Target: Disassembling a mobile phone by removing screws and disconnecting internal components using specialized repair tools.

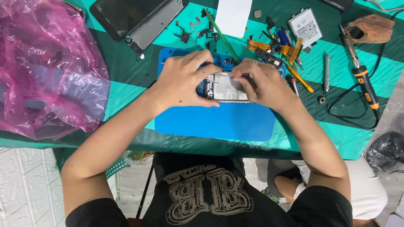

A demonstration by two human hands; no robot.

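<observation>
Both hands are over the blue work mat (pixel 210 120), and everything hangs off that mat. At its upper middle lies the opened phone frame (pixel 227 89), pale inside, resting flat on the mat. The left hand (pixel 183 80) clamps down on the frame's left end, fingers curled over the top edge and thumb along the lower edge. The right hand (pixel 263 84) covers the frame's right end, fingertips pinched on a thin metal tool (pixel 210 80) whose tip lies across the frame. Above the mat's left corner sits a dark screen panel (pixel 134 17). Right of the mat lies a soldering iron (pixel 362 77). Far left of the mat, a pink plastic bag (pixel 46 67).
</observation>
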